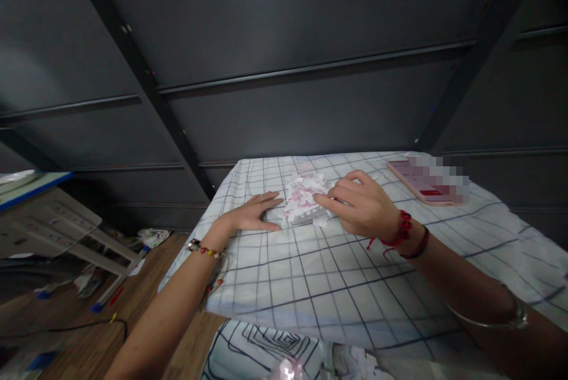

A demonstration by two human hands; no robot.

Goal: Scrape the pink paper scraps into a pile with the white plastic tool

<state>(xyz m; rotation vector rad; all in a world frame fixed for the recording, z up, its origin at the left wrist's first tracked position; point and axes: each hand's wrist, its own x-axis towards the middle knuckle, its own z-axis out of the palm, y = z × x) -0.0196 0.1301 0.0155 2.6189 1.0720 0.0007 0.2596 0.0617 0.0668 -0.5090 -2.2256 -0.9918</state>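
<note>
A loose heap of torn white and pink paper scraps point(306, 193) lies on the checked cloth, with a grey strip with white marks along its near side. My left hand point(257, 212) rests flat on the cloth just left of the heap, fingers spread and nothing in them. From the right, my right hand point(361, 202) reaches over the heap's edge. Its index finger points at the scraps and touches or nearly touches them, while the other fingers are curled. The thumb is hidden, so anything pinched there cannot be made out.
A phone point(421, 182) in a pink case lies right of my right hand. Behind the checked cloth point(284, 267) rises a dark panelled wall point(288, 119). A blue-edged table point(57, 202) stands at the left, with a cable point(84, 327) and litter on the floor.
</note>
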